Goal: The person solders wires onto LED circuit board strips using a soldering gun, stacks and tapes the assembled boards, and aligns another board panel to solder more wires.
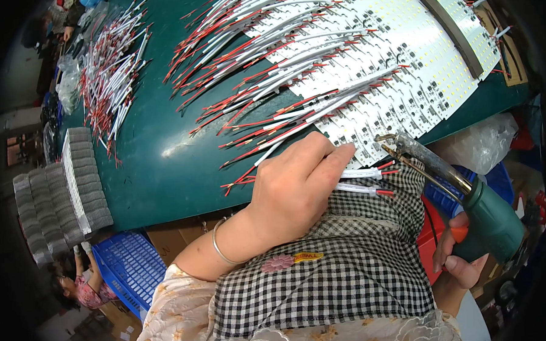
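Note:
My left hand is closed, thumb against the curled fingers, around short white-sleeved cables with red wire ends. Their ends stick out to the right of the fingers, over the checked apron, beside the near edge of the white LED circuit boards. My right hand grips a green soldering gun with an orange trigger. Its metal barrel slants up and left, and the tip sits close to the boards' near edge; whether it touches them I cannot tell. Rows of red-and-white cables lie across the boards.
A dark bar lies across the boards. On the green table, a heap of loose cables lies at the far left, with stacked grey ridged parts nearer. A blue basket stands below; another person sits beyond it.

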Available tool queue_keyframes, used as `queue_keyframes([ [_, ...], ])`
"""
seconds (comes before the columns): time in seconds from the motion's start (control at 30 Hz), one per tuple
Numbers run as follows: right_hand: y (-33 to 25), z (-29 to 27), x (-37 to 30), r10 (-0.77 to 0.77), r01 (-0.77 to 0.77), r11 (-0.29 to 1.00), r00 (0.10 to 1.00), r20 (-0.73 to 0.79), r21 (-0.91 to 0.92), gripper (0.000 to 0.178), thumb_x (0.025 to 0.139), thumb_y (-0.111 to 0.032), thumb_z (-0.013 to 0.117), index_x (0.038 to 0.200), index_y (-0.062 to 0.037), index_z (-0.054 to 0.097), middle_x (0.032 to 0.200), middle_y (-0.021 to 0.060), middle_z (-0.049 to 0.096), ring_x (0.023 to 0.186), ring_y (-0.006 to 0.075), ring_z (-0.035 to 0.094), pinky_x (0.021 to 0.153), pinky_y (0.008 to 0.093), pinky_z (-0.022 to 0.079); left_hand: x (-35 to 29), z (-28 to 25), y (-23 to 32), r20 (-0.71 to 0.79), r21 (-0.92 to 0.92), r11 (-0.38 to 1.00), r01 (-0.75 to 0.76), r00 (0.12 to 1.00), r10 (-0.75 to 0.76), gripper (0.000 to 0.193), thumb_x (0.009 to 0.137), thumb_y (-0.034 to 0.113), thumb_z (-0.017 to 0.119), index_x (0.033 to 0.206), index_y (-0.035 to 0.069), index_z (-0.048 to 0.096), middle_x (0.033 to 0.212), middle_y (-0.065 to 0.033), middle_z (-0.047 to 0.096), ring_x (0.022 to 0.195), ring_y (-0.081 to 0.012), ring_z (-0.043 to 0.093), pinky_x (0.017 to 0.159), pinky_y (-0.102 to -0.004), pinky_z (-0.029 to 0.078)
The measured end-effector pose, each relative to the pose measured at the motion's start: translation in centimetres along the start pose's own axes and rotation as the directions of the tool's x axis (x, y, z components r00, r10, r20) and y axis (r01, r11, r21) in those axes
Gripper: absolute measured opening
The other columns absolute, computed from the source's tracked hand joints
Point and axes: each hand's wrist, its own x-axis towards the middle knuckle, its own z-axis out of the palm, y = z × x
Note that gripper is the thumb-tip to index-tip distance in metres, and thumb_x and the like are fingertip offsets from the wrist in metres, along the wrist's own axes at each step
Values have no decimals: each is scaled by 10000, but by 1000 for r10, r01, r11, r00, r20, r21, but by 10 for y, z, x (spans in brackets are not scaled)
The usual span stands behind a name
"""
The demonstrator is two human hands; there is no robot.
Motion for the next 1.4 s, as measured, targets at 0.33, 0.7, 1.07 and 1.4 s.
queue_keyframes([
  [0.33, 9, -12, -23, 59, -60, 998, 997, -53, -25, 640, 644, 53, 628, 1233, 152, 397, 843, 207, 565, 491, 174, 529, 401, 275, 457, -1, -4, -4, 87, -32, 993, -116, 989, 118, 402, 588, -64, 597, 972, 6, 694, 744, -79, 621, 608, -188, 612, 473, -279, 477],
  [0.7, 5, 7, -17, 94, -104, 992, 986, -140, -65, 398, 669, -73, 728, 954, 57, 482, 681, 100, 519, 476, 152, 530, 392, 249, 457, -3, -5, -3, 103, 1, 991, -130, 986, 130, 404, 581, -44, 600, 973, -2, 687, 756, -71, 620, 612, -186, 611, 475, -274, 471],
  [1.07, 5, 9, -30, 181, -211, 939, 975, -132, -272, 485, 667, 39, 671, 1130, 81, 532, 850, 144, 609, 598, 167, 556, 529, 270, 477, -4, -4, -2, 101, -3, 993, -122, 988, 121, 396, 588, -44, 598, 976, -18, 676, 765, -83, 617, 608, -196, 605, 478, -281, 470],
  [1.4, 8, 11, -19, 37, -49, 996, 986, -160, -72, 550, 673, -57, 691, 1121, 123, 427, 647, 91, 508, 420, 161, 494, 358, 254, 434, -4, -2, -1, 88, -1, 992, -126, 988, 125, 435, 562, -65, 589, 988, -25, 664, 758, -82, 613, 592, -197, 595, 468, -278, 462],
])
